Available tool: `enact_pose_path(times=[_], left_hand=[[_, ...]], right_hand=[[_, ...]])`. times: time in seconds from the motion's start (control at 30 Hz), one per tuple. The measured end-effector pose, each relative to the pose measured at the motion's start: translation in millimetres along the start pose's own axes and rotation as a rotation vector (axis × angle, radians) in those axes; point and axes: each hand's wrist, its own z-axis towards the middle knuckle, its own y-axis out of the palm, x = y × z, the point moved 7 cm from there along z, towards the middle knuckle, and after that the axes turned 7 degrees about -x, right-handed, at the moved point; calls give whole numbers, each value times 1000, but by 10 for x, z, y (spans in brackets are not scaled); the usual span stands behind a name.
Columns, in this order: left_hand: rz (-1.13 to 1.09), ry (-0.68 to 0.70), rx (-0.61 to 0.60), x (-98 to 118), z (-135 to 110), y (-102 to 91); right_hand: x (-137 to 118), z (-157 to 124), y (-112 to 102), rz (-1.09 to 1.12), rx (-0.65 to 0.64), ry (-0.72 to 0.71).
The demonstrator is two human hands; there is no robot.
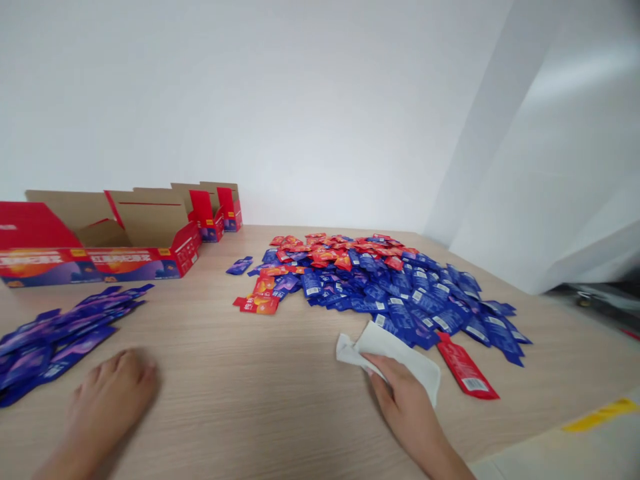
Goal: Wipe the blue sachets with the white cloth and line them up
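My right hand [405, 407] pinches a folded white tissue or cloth [400, 353], which lies against the wooden table in front of a heap of blue pouches [410, 287]. Just right of this hand lies a single red pouch [465, 367] with a white barcode label. On the left, my left hand [113, 393] rests on or just over the table, slightly blurred. Its fingers look curled in, and nothing shows in them. Beside it is a stack of blue-purple pouches [75, 330], apart from the hand.
Open red cartons [135, 263] with brown insides stand at the back left, smaller-looking ones [233, 213] behind them. Red pouches [330, 253] cover the heap's far side; a few [257, 305] lie at its left. Yellow tape [600, 415] marks the lower right, and white walls [325, 120] enclose the table.
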Motion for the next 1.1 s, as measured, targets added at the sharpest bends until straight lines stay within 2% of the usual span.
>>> enact_pose_path(times=[0.1, 0.23, 0.3, 0.43, 0.57, 0.8, 0.87, 0.93, 1.03, 1.1], left_hand=[[-97, 88, -49, 308, -258, 85], [-240, 177, -59, 608, -449, 8], [-330, 216, -51, 712, -484, -73], [-566, 280, -8, 877, -530, -222], [-754, 320, 0, 1027, -584, -281], [-1003, 376, -191, 1421, -757, -257], [-1028, 400, -235, 1573, -850, -265], [-1067, 424, -308, 1745, -964, -265], [-1237, 409, -532, 2012, -1154, -203], [-1385, 313, -701, 2141, -1262, -122]], right_hand=[[28, 55, -123, 16, -8, 27], [430, 282, -585, -224, 156, 280], [635, 435, -744, -332, 211, 357], [893, 660, -751, -471, 200, 446], [962, 751, -689, -508, 143, 462], [1100, 843, -905, -394, 100, 504], [1064, 826, -965, -349, 104, 507], [919, 774, -978, -293, 109, 472], [473, 624, -855, -192, 94, 349], [71, 495, -664, -107, 48, 223]])
